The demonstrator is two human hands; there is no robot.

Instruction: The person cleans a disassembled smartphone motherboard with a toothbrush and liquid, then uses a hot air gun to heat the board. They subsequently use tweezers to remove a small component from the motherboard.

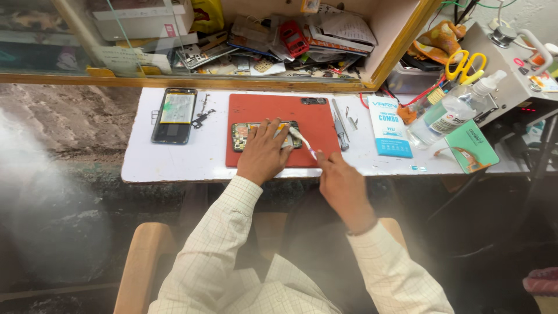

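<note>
- The left hand (263, 152) is pressing flat on the opened phone (264, 135), lying mid-mat (279, 107) near the table's (174, 166) front edge.
- The right hand (340, 183) is pinching a small brush (303, 141); a hard stroke risks dislodging exposed parts.

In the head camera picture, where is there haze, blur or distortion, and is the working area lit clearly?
Head view: a pale haze covers the lower left; the table edge bows, so wide-angle distortion; the red mat and opened phone under the left hand are evenly lit and fairly sharp; the right hand with its thin tool looks slightly soft; the sleeves near the bottom are blurred.
</note>
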